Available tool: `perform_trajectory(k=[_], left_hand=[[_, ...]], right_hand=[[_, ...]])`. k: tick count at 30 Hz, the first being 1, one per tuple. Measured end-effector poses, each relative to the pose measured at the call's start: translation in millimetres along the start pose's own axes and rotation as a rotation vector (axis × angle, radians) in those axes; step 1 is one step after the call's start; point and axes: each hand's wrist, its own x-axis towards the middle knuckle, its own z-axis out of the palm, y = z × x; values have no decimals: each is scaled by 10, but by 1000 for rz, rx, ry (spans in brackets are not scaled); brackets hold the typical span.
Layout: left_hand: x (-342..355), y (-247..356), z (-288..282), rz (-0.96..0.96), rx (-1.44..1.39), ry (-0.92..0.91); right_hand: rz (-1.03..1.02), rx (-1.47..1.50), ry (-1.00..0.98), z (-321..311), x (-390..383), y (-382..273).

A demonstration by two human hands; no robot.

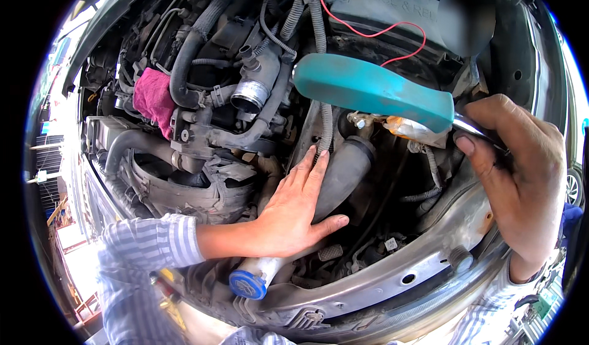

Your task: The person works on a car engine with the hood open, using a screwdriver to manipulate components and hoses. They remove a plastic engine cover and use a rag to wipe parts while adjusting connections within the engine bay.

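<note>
My right hand (515, 167) is raised over the right side of an open engine bay. Its thumb and fingers pinch the metal end of a teal-handled hand tool (374, 90), whose thick grip points left; the tool's head is hidden in the hand. My left hand (291, 207) lies flat with fingers stretched and thumb apart, resting across a wide dark grey air pipe (346, 176). Below its wrist is a white filler neck with a blue cap (248, 285). Left of the teal handle, a dark pipe with an open metal end (250, 96) faces me.
A pink cloth (154, 99) lies among the hoses at the left, above a round fan shroud (190, 188). A metal crossbar (368, 293) curves along the near edge. At the back right sit a black box cover (386, 7) and a loose red wire (392, 25).
</note>
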Motion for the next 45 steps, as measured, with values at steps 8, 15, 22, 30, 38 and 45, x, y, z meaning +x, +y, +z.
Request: perform_trajectory(k=[8, 15, 22, 30, 38, 45], left_hand=[[18, -10, -3, 23, -11, 28], [19, 17, -21, -24, -23, -11], [17, 2, -27, 8, -44, -7], [24, -28, -20, 30, 18, 15], [42, -21, -26, 56, 6, 16], [48, 17, -53, 11, 4, -24]], right_hand=[[23, -53, 42, 40, -26, -19], [3, -18, 49, 55, -43, 20], [-5, -61, 68, 101, -52, 70], [-10, -67, 89, 86, -57, 108], [4, -76, 85, 56, -98, 153], [11, -79, 86, 49, -95, 163]])
